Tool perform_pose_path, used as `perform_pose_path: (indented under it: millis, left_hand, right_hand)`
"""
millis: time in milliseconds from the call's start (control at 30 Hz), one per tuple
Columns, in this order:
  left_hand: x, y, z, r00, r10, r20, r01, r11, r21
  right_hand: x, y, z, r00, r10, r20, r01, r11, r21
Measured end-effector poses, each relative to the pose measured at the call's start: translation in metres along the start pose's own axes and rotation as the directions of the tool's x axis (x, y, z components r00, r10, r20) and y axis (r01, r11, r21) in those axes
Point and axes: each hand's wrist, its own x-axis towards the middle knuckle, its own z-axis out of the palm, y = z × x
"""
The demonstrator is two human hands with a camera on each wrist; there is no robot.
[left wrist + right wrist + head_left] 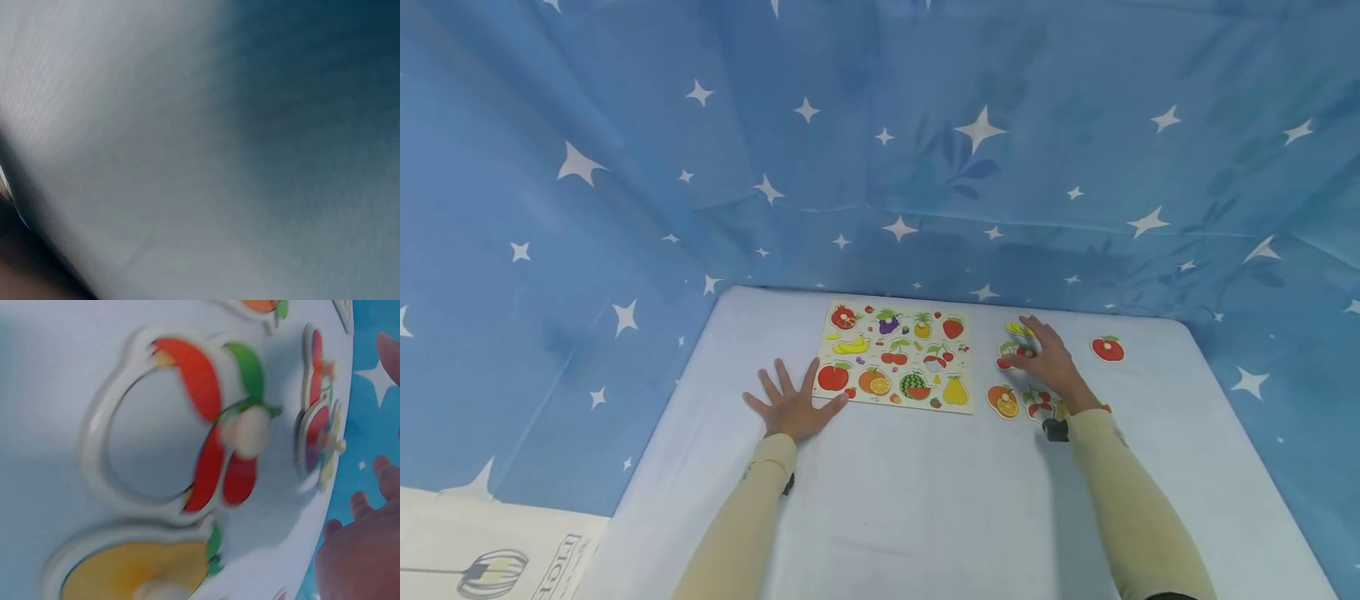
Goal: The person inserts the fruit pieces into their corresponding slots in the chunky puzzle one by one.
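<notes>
My left hand (pixel 793 412) lies with fingers spread at the lower left corner of a fruit puzzle board (pixel 958 409), its thumb by the lower edge. To the right of the board, my right hand (pixel 1051 365) reaches over loose knobbed puzzle pieces, fingers apart. Its thumb is at a red cherry piece (pixel 1006 362), and its fingertips are close to a banana piece (pixel 1017 328). Below are an orange piece (pixel 1003 402) and a piece with cherries on a white round (pixel 212 381). A pear piece (pixel 134 565) shows in the right wrist view, partly hidden by my wrist in the head view.
An apple piece (pixel 1108 348) lies apart to the right on the white table (pixel 910 500). Blue star-patterned cloth (pixel 880 167) hangs right behind the table. A printed white sheet (pixel 490 542) is at the lower left. The left wrist view shows mostly blurred white and blue surfaces.
</notes>
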Motion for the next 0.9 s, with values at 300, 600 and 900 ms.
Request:
perform_pose_path:
  millis: [300,600,900]
  left_hand:
    - [-0.003,0.003,-0.005,1.000,-0.009,0.015,0.009,1.000,-0.004]
    - [-0.002,0.002,-0.004,1.000,-0.009,0.012,0.009,1.000,0.004]
    - [-0.006,0.006,-0.009,1.000,-0.008,0.019,0.008,1.000,-0.002]
  right_hand:
    - [-0.009,0.017,-0.006,0.999,0.051,0.000,-0.051,0.998,0.036]
    - [-0.014,0.026,-0.011,0.991,0.135,0.009,-0.135,0.988,0.077]
    - [-0.020,0.026,-0.008,0.996,0.084,0.014,-0.085,0.993,0.085]
